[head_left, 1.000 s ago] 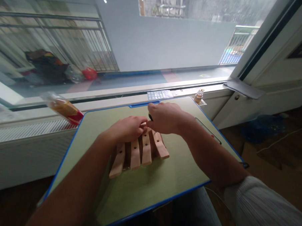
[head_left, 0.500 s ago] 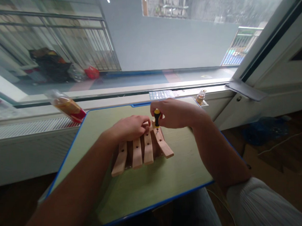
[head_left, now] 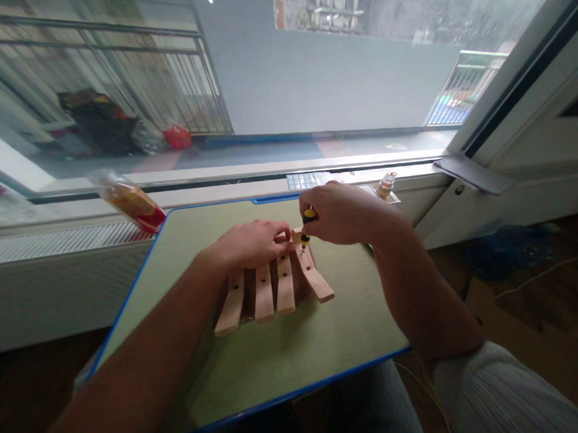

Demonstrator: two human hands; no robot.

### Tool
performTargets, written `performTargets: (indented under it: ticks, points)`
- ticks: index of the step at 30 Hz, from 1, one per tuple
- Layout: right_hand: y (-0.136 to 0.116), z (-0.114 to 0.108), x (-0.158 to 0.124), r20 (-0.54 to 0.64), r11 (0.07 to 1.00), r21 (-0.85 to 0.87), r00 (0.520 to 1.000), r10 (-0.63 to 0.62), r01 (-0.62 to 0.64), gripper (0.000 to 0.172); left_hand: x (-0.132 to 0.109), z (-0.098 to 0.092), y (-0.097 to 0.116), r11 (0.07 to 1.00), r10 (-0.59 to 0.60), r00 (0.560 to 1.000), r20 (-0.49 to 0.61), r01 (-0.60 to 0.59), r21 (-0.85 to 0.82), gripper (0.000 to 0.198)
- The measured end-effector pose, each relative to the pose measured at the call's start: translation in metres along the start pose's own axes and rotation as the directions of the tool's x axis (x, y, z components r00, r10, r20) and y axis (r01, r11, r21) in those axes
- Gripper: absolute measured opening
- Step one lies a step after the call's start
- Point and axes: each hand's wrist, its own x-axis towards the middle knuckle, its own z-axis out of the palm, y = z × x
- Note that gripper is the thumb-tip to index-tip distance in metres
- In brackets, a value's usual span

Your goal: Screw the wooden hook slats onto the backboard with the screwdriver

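Bracing the wooden slats (head_left: 264,297) mid-way across the green table (head_left: 295,356), left hand (head_left: 252,245) curls over their far ends, thumb and fingertips pinching one. Rightmost slat (head_left: 318,283) sits skewed, not visibly pinned, so torque could twist it. Yellow-and-black screwdriver (head_left: 309,218) meets that slat tilted; too small to tell if the tip is seated. Right hand (head_left: 344,213) wraps it. Risk: off-axis push slips the tip toward the left hand, just beside.
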Motion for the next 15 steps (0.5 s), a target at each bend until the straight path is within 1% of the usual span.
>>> performTargets:
  ticks: [4, 8, 12, 15]
  points:
    - [-0.002, 0.0005, 0.0006, 0.009, 0.998, -0.055, 0.999, 0.041, -0.04, 0.031, -0.001, -0.001, 0.0061, 0.998, -0.051, 0.999, -0.008, 0.051, 0.045, 0.045]
    - [-0.003, 0.0004, 0.0032, 0.007, 0.992, -0.04, 0.993, 0.116, -0.116, 0.04, -0.0007, 0.0005, 0.0088, 0.995, -0.071, 0.997, -0.032, 0.073, 0.065, 0.05]
    - [-0.0024, 0.0006, 0.004, -0.005, 0.987, -0.025, 0.988, 0.156, -0.156, 0.043, -0.0008, 0.0011, 0.0102, 0.993, -0.088, 0.995, -0.035, 0.091, 0.075, 0.047]
    - [-0.0017, 0.0021, 0.0052, -0.006, 0.99, -0.021, 0.991, 0.136, -0.137, 0.041, -0.0015, 0.0004, 0.0106, 0.993, -0.09, 0.996, -0.019, 0.091, 0.074, 0.044]
